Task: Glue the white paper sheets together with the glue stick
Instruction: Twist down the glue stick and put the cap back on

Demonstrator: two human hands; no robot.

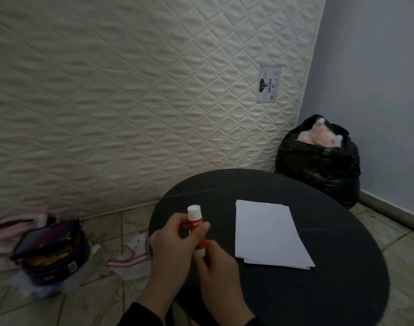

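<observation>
A red glue stick (194, 224) with a white cap points up and away over the left part of the round black table (319, 290). My left hand (171, 243) grips its upper body, thumb across the red label. My right hand (219, 262) holds its lower end, which is mostly hidden by the fingers. A small stack of white paper sheets (269, 234) lies flat on the table to the right of both hands, its edges slightly fanned at the near corner.
A quilted cream mattress (130, 102) leans against the wall behind. A full black rubbish bag (319, 161) stands beyond the table's far right edge. On the tiled floor to the left lie an open pencil case (50, 250) and a white cloth (133, 255).
</observation>
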